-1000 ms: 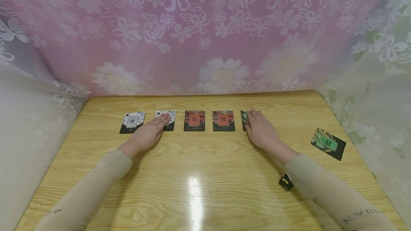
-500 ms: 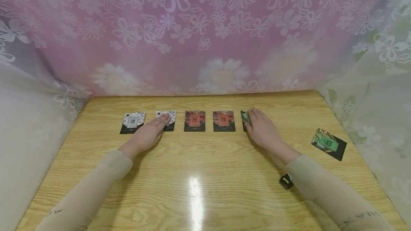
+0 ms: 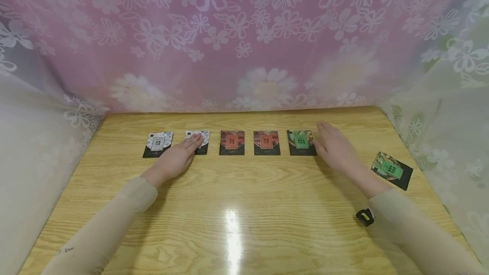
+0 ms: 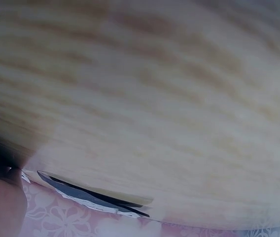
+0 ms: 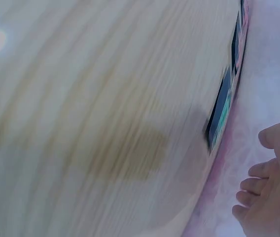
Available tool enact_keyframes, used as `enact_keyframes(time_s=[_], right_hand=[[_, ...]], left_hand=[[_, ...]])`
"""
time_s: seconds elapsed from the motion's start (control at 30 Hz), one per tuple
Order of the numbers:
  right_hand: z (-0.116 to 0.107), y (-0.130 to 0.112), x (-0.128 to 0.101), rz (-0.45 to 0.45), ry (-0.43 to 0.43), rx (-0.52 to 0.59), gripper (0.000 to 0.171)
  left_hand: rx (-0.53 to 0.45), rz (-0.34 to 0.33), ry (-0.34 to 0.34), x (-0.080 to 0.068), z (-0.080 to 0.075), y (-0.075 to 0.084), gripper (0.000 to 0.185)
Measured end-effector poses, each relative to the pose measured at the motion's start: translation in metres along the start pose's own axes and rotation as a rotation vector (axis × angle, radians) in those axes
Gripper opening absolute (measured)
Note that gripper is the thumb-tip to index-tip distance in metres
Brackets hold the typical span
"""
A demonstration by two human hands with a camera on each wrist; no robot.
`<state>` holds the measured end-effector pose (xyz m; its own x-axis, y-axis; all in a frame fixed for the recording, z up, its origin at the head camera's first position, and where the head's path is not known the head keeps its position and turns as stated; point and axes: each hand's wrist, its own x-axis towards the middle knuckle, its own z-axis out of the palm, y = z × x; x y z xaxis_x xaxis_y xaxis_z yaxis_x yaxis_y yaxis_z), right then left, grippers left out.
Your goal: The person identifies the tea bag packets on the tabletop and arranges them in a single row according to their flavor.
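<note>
A: Starting at the left, what lies on the table [image 3: 237, 207]?

B: A row of five small packets along the far side. First a white-patterned packet [image 3: 158, 144] with a black lower edge and a pale label in the middle; the print on it is too small to read. Next a second white packet [image 3: 199, 141], and the left hand [image 3: 173, 160] rests flat on it, fingers straight and together, fingertips on its near corner.

A: Any writing on the others?

B: None that can be read (each has a square label with small marks, nothing more). Two reddish packets follow, the first reddish packet [image 3: 231, 142] and the second reddish packet [image 3: 266, 142], then a green packet [image 3: 301, 142].

A: Which way do they point?

B: All five stand with their long axis running away from the person, the dark band nearest the person, evenly spaced and not touching.

A: And the right hand?

B: The right hand [image 3: 336, 150] hovers just right of the green packet, fingers straight and slightly spread, holding nothing; whether it touches the packet's edge I cannot tell. Further right, well apart from the row, a second green packet [image 3: 391, 170] lies turned at an angle near the table's right edge.

A: The surroundings?

B: Light wood grain with a bright glare spot near the front. A pink curtain [image 3: 244, 41] with white flowers hangs behind, pale lace at both sides. A small black object [image 3: 364, 217] sits by the right sleeve
</note>
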<state>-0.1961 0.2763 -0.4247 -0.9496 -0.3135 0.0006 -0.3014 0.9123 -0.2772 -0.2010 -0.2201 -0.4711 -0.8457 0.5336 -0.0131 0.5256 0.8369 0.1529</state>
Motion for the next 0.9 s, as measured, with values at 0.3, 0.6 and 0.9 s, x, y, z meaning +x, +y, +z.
enact_keyframes(time_s=[0.3, 0.6, 0.9], right_hand=[[-0.016, 0.050, -0.031, 0.001, 0.053, -0.024, 0.068], [-0.021, 0.091, -0.064, -0.005, 0.061, 0.003, 0.066], [-0.018, 0.125, -0.099, -0.034, 0.075, 0.005, 0.067]], left_hand=[[-0.017, -0.007, -0.014, 0.002, -0.005, 0.000, 0.055], [-0.032, -0.015, -0.021, 0.000, -0.004, 0.000, 0.055], [-0.026, -0.005, -0.015, 0.000, -0.002, 0.000, 0.055]])
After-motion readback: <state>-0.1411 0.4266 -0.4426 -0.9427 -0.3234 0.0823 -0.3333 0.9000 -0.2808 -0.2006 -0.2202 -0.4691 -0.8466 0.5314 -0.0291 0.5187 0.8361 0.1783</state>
